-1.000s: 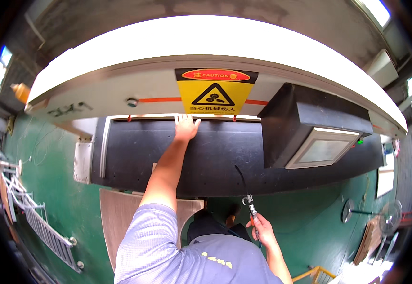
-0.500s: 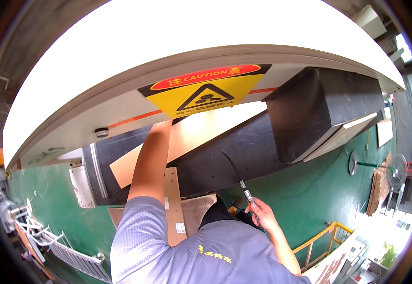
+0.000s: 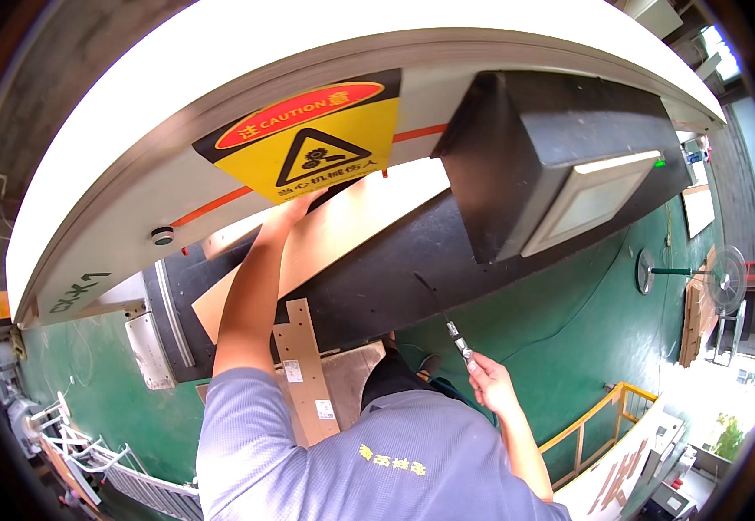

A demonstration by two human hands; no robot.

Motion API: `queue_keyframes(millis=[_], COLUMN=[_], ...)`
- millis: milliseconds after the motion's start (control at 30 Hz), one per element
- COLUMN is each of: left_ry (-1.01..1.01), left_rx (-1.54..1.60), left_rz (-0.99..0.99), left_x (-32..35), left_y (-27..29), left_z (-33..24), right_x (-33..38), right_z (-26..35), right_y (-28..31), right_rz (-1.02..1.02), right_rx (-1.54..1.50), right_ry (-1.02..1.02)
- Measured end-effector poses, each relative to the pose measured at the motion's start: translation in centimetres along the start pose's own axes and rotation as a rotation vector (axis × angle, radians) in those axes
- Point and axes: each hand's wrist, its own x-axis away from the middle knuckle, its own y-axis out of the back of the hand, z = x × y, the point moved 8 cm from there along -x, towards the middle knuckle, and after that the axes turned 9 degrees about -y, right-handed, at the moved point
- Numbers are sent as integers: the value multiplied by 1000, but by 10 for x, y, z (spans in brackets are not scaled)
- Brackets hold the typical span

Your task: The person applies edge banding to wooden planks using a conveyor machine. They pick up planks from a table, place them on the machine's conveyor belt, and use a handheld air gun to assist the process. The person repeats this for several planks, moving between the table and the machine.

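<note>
My left arm reaches beneath the machine's overhanging cover [image 3: 213,161], across a long light-wood board [image 3: 343,230]. My left hand [image 3: 291,208] is at the far part of that board, close under the yellow warning sign [image 3: 343,130]; its fingers are mostly hidden. In my right hand [image 3: 490,382], lower right of the machine, is a slim silver air blow gun [image 3: 459,340]. Its thin dark nozzle points up and left toward the black machine bed [image 3: 395,278], on which the board lies at a slant.
A black box with a screen [image 3: 599,204] juts out at the right. Close by my body are drilled brown panels [image 3: 304,373] with white labels. A yellow railing [image 3: 599,425] stands lower right, and a white metal rack [image 3: 147,486] lower left, on green floor.
The view has shifted, showing the sign further left and the box's screen face more plainly. My left hand stays over the board; the blow gun remains in my right hand.
</note>
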Motion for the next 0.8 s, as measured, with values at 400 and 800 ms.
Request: queue_keyframes(millis=[400, 800], left_ry=[-151, -175], left_rx=[-287, -529], left_rz=[-128, 61], left_x=[127, 138], left_y=[-110, -211], left_z=[-150, -136], right_x=[14, 67], right_z=[-83, -160], right_y=[65, 128], right_rz=[10, -83], right_rx=[-139, -300], right_ry=[83, 238])
